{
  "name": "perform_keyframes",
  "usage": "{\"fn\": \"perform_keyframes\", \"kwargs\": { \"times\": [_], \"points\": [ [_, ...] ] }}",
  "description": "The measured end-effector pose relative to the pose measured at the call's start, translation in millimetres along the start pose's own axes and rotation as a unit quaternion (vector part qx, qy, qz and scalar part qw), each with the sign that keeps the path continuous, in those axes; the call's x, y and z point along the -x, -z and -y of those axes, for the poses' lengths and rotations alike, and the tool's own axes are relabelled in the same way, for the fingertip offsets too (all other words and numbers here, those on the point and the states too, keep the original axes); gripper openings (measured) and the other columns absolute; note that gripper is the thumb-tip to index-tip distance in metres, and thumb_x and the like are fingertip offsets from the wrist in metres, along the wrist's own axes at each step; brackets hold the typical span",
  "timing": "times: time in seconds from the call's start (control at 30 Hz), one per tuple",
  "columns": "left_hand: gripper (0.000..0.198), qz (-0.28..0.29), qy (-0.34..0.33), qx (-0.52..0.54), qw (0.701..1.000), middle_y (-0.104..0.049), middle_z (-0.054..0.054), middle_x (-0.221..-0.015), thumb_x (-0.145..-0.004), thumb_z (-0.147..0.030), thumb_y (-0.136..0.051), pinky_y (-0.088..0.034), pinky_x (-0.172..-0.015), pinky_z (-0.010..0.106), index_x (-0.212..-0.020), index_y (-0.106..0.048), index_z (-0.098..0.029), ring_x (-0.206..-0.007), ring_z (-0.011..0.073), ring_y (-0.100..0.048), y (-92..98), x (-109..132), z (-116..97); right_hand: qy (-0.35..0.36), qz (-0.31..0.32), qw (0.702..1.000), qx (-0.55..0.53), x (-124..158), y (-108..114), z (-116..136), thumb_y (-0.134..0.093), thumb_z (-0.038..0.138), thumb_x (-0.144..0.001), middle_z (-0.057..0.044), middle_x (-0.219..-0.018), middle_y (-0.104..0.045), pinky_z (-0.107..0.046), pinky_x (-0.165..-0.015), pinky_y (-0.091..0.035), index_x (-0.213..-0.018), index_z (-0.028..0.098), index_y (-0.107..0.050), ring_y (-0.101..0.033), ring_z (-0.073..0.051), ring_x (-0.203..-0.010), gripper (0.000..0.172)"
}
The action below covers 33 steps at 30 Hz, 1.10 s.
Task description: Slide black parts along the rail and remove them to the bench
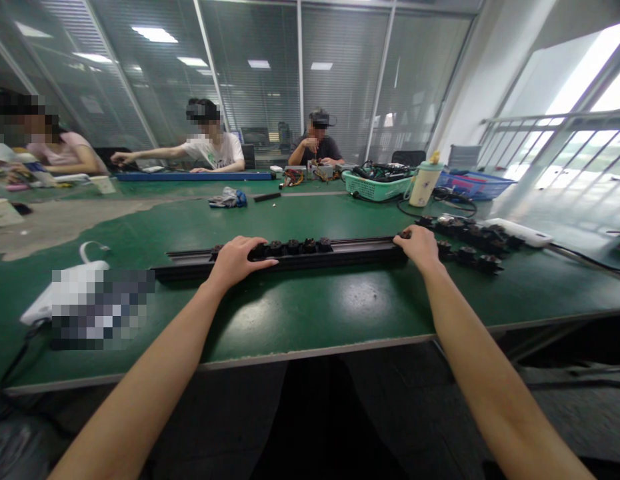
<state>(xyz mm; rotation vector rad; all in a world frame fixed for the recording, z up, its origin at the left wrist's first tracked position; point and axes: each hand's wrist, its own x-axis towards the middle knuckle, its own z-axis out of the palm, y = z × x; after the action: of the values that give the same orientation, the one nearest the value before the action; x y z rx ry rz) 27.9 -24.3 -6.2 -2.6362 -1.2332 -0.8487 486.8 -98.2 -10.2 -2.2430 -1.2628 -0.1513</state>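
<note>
Left hand [235,260] arched, right [421,245] seemingly pinched

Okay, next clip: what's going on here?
Someone is working at a long black rail on a green table. The left hand is over its left part, by a row of black pieces; the right hand pinches a small dark piece at its right end. Similar pieces lie farther right.

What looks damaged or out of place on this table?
The green tabletop looks worn: toward the left, a ragged-edged, grey-brown patch interrupts its green surface. The black rail and the small black parts in a row on it show nothing obviously odd.
</note>
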Motion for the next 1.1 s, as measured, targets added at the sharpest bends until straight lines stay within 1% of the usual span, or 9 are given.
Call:
{"fn": "perform_keyframes", "kwargs": {
  "times": [0.2,0.33,0.5,0.6,0.77,0.9,0.97,1.1],
  "points": [
    [0.069,-0.001,0.001,0.002,1.0,-0.072,0.014,-0.117,-0.085,-0.078,-0.059,-0.05,-0.1,0.045,-0.122,-0.071,-0.021,-0.111,0.0329,-0.063,0.8,0.2,-0.7,-0.009,-0.019,1.0,-0.004,-5.4,-3.0,-7.5,-0.068,0.034,-0.083,-0.016,-0.108,-0.073,-0.038,-0.087,-0.05,-0.107,0.014,-0.077,-0.066,-0.03,-0.102,0.032],
    [0.066,-0.002,0.004,0.002,1.0,-0.072,0.013,-0.117,-0.085,-0.076,-0.061,-0.05,-0.099,0.045,-0.121,-0.071,-0.022,-0.11,0.0322,-0.064,0.2,0.4,0.2,-0.019,-0.029,0.999,-0.002,-10.6,-3.0,-16.6,-0.069,0.033,-0.082,-0.016,-0.107,-0.072,-0.038,-0.088,-0.05,-0.106,0.013,-0.077,-0.065,-0.029,-0.101,0.032],
    [0.065,-0.007,-0.001,0.0,1.0,-0.072,0.013,-0.117,-0.085,-0.075,-0.062,-0.05,-0.1,0.045,-0.121,-0.071,-0.022,-0.11,0.0323,-0.063,-0.9,0.6,1.1,-0.022,-0.046,0.999,-0.007,-18.9,-6.0,-30.8,-0.07,0.031,-0.079,-0.015,-0.096,-0.072,-0.039,-0.087,-0.051,-0.093,0.014,-0.077,-0.066,-0.029,-0.095,0.023],
    [0.066,-0.011,-0.004,-0.004,1.0,-0.073,0.013,-0.116,-0.085,-0.075,-0.062,-0.05,-0.099,0.045,-0.121,-0.071,-0.021,-0.11,0.0322,-0.063,-1.4,0.6,1.3,-0.029,-0.045,0.998,-0.018,-21.5,-6.8,-34.6,-0.071,0.032,-0.079,-0.014,-0.091,-0.071,-0.04,-0.087,-0.051,-0.091,0.014,-0.077,-0.066,-0.029,-0.093,0.022],
    [0.069,-0.012,-0.006,-0.007,1.0,-0.073,0.013,-0.116,-0.085,-0.078,-0.06,-0.05,-0.098,0.044,-0.122,-0.071,-0.021,-0.11,0.0323,-0.063,-2.4,0.5,2.4,-0.045,-0.031,0.999,-0.001,-19.9,-1.7,-34.5,-0.069,0.033,-0.083,-0.017,-0.099,-0.073,-0.039,-0.088,-0.052,-0.1,0.012,-0.077,-0.067,-0.03,-0.099,0.028],
    [0.071,-0.01,-0.007,-0.006,1.0,-0.073,0.014,-0.115,-0.084,-0.079,-0.059,-0.05,-0.098,0.045,-0.121,-0.071,-0.019,-0.109,0.0324,-0.064,-2.2,0.6,2.8,-0.064,-0.057,0.996,0.028,-21.2,2.5,-42.0,-0.068,0.033,-0.085,-0.019,-0.11,-0.072,-0.038,-0.09,-0.052,-0.107,0.011,-0.077,-0.067,-0.029,-0.104,0.032],
    [0.07,-0.007,-0.006,-0.006,1.0,-0.073,0.014,-0.116,-0.084,-0.079,-0.059,-0.05,-0.098,0.044,-0.121,-0.071,-0.02,-0.11,0.0323,-0.064,-1.9,0.6,2.5,-0.089,-0.047,0.994,0.036,-24.0,2.2,-48.8,-0.07,0.034,-0.084,-0.019,-0.11,-0.072,-0.039,-0.09,-0.053,-0.109,0.012,-0.077,-0.068,-0.03,-0.105,0.034],
    [0.068,-0.009,-0.004,-0.003,1.0,-0.072,0.013,-0.116,-0.085,-0.078,-0.06,-0.05,-0.098,0.044,-0.121,-0.071,-0.021,-0.11,0.0317,-0.064,-1.7,0.2,2.5,-0.133,0.02,0.989,0.055,-30.4,-3.2,-61.7,-0.073,0.036,-0.083,-0.019,-0.111,-0.072,-0.043,-0.089,-0.054,-0.113,0.014,-0.077,-0.068,-0.033,-0.107,0.038]
  ]
}}
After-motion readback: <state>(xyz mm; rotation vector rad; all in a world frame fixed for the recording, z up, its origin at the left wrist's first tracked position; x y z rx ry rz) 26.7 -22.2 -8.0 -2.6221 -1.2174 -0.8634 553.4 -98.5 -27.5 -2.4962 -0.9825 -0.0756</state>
